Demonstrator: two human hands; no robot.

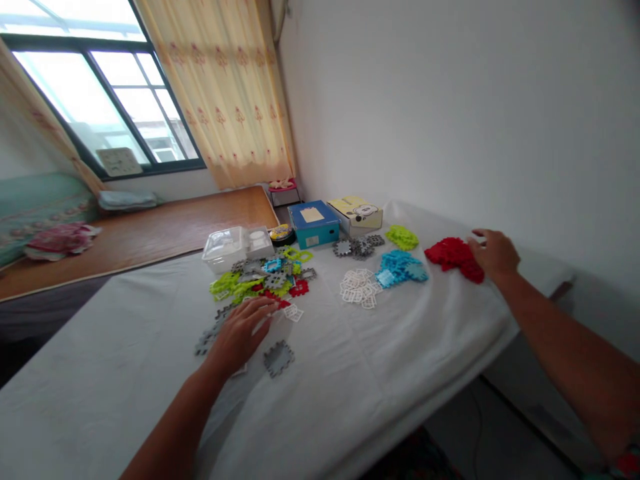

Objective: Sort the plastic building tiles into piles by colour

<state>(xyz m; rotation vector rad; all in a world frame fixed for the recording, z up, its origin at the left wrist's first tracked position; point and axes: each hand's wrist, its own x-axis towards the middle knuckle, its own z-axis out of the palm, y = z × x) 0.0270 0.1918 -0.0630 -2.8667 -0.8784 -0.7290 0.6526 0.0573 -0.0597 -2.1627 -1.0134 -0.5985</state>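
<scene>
My left hand (243,331) lies flat on the white cloth with fingers stretched out, resting on loose plastic pieces at the near edge of a mixed pile (263,277) of green, grey, blue and red interlocking tiles. A single grey tile (279,358) lies just right of that hand. My right hand (493,254) reaches far right and touches the red pile (453,255), fingers curled over its edge. Between the hands sit a white pile (359,287), a blue pile (401,267), a green pile (401,237) and a grey pile (357,247).
A clear plastic container (235,245), a blue box (314,224), a yellow-white box (358,213) and a small round tin (281,233) stand at the table's far edge. A white wall runs along the right. The table's edge drops off at lower right. A wooden platform lies beyond.
</scene>
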